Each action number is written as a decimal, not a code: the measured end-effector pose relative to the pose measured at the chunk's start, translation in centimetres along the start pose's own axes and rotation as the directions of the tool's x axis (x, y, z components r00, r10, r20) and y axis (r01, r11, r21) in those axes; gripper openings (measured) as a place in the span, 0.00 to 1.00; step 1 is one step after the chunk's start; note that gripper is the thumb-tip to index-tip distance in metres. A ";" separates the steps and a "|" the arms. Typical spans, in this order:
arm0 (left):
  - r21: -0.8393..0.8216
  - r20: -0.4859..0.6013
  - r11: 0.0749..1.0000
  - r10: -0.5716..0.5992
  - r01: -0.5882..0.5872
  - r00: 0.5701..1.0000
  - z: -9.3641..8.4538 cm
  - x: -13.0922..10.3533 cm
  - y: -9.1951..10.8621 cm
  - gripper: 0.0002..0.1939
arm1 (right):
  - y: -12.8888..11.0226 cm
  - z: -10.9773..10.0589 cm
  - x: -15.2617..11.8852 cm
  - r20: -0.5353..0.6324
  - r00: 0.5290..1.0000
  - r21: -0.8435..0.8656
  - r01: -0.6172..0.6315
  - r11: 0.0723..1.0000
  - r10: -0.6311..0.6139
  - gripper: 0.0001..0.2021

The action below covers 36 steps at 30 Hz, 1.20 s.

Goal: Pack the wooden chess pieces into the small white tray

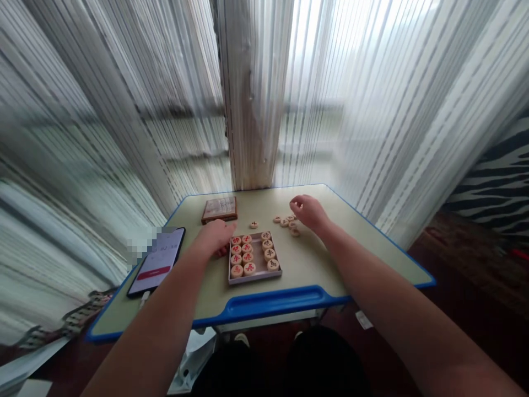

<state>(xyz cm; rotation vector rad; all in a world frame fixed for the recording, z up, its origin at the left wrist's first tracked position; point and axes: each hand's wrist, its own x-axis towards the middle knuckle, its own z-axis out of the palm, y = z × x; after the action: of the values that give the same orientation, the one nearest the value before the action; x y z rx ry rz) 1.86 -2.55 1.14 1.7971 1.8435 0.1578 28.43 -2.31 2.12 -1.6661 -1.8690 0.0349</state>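
An open box (259, 259) on the table holds round wooden pieces: two columns with red characters (247, 257) at its left and one column with black characters (269, 254) at its right. Between them a strip of the box's floor shows. My left hand (219, 236) rests at the box's upper left corner, fingers partly spread, nothing seen in it. A single piece (253, 225) lies just behind the box. My right hand (303, 209) hovers by a loose group of several pieces (285, 222), its thumb and forefinger curled together; whether a piece is between them is hidden.
A brown box lid or case (220, 209) lies at the back left of the table. A phone (157, 262) with a cable plugged in lies at the left. The table (318, 264) has a blue rim and a blue tray groove (275, 300) at the front. Curtains hang behind.
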 end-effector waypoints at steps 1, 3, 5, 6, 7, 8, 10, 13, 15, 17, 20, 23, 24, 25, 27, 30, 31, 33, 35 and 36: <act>-0.035 0.022 0.999 -0.004 0.004 1.000 0.0 0.0 0.0 0.25 | 0.4 0.4 -0.1 0.026 0.999 -0.017 0.020 1.000 -0.020 0.11; -0.075 0.051 0.997 -0.008 0.011 0.999 -0.1 -0.1 0.0 0.22 | 0.7 0.9 -0.5 0.109 0.991 -0.018 0.081 0.997 -0.078 0.12; -0.108 0.061 0.994 -0.013 0.020 0.998 -0.4 -0.6 0.2 0.20 | 0.7 1.1 -0.9 0.177 0.976 -0.012 0.132 0.991 -0.127 0.13; -0.124 0.072 0.992 -0.010 0.019 0.997 -0.5 -0.8 0.3 0.18 | 0.6 1.1 -1.0 0.212 0.967 -0.021 0.150 0.989 -0.142 0.13; -0.127 0.091 0.992 -0.013 0.025 0.996 -0.6 -1.2 0.5 0.18 | 0.5 1.1 -1.1 0.246 0.957 -0.037 0.164 0.986 -0.150 0.12; -0.130 0.114 0.991 -0.015 0.030 0.993 -0.6 -1.5 0.6 0.18 | 0.4 1.1 -1.1 0.274 0.950 -0.053 0.173 0.983 -0.153 0.11; -0.169 0.142 0.986 0.006 0.019 0.990 -0.7 -2.1 1.0 0.17 | 0.1 1.1 -1.1 0.304 0.940 -0.069 0.184 0.981 -0.155 0.09; -0.265 0.162 0.964 0.045 -0.001 0.986 -0.5 -2.5 1.3 0.13 | -0.3 1.1 -1.1 0.278 0.940 -0.035 0.214 0.976 -0.196 0.09; -0.298 0.183 0.954 0.064 -0.007 0.981 -0.4 -2.5 1.3 0.12 | -0.6 1.1 -1.3 0.219 0.944 0.022 0.249 0.968 -0.248 0.10; -0.257 0.144 0.966 0.049 -0.011 0.988 -0.5 -2.2 1.0 0.13 | -1.1 1.0 -1.6 0.146 0.947 0.110 0.272 0.956 -0.287 0.11; -0.057 -0.196 0.994 0.077 -0.089 0.978 -1.0 -1.7 0.4 0.18 | -2.3 1.0 -2.3 0.062 0.952 0.254 0.276 0.927 -0.301 0.12; -0.053 -0.488 0.944 0.260 -0.325 0.833 -1.2 -1.9 0.5 0.20 | -3.8 1.0 -3.2 0.018 0.957 0.344 0.265 0.901 -0.288 0.12; -0.146 -0.486 0.883 0.329 -0.447 0.809 -1.2 -2.2 0.7 0.20 | -4.3 1.0 -3.4 0.001 0.957 0.362 0.269 0.893 -0.289 0.12; -0.245 -0.452 0.806 0.396 -0.538 0.799 -1.0 -2.5 1.1 0.20 | -4.8 1.0 -3.7 -0.023 0.955 0.373 0.283 0.884 -0.296 0.12; -0.388 -0.354 0.671 0.525 -0.632 0.774 -0.4 -3.2 1.9 0.21 | -5.5 1.0 -4.0 -0.089 0.944 0.383 0.326 0.864 -0.317 0.12; -0.495 -0.267 0.599 0.585 -0.630 0.766 0.5 -3.7 2.9 0.21 | -5.9 1.0 -4.2 -0.160 0.925 0.376 0.381 0.845 -0.346 0.11; -0.513 -0.249 0.601 0.579 -0.613 0.776 0.7 -3.7 3.1 0.21 | -5.9 1.0 -4.3 -0.164 0.922 0.377 0.387 0.841 -0.351 0.10; -0.516 -0.255 0.615 0.554 -0.596 0.792 0.9 -3.4 3.2 0.21 | -5.7 1.0 -4.3 -0.140 0.919 0.385 0.393 0.835 -0.368 0.09; -0.486 -0.307 0.619 0.541 -0.617 0.783 0.9 -3.0 3.1 0.19 | -5.7 1.0 -4.3 -0.101 0.917 0.394 0.393 0.831 -0.386 0.09; -0.470 -0.332 0.613 0.544 -0.635 0.771 0.9 -2.8 3.0 0.18 | -5.7 1.0 -4.3 -0.086 0.916 0.397 0.392 0.830 -0.392 0.10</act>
<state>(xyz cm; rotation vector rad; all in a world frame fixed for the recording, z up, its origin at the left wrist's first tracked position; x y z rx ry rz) 4.83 -5.14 2.61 1.8974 1.0214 1.0169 22.99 -6.97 1.86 -0.9814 -2.0036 0.2368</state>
